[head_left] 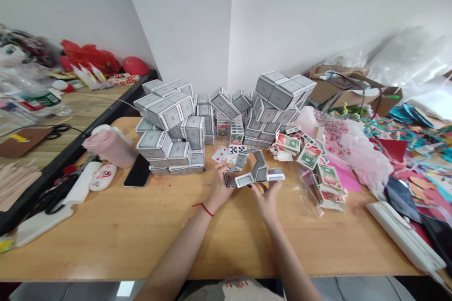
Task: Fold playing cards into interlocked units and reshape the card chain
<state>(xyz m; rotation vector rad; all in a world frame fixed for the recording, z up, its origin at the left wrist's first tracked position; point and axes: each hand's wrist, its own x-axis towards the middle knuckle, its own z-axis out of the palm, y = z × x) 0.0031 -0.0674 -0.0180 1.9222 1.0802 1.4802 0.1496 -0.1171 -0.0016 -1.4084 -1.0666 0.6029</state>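
Above the middle of the table, a loose ring of bent grey-backed playing cards (244,179) is held up between both my hands. My left hand (219,187) pinches the ring's left end. My right hand (267,200) has its fingers closed at the right end, by a folded playing card (275,178) that sticks out to the side. Just behind lie several face-up playing cards (221,153). Boxes folded from grey-backed cards make a left stack (154,144), a right stack (273,96) and a lower group (222,102) between them.
Opened red and green card packets (310,155) pile up at right, by clear plastic wrap and a white glue gun (406,235). A black phone (137,171), a pink roll (110,146) and scissors (60,195) lie left. A cardboard box (348,94) stands back right.
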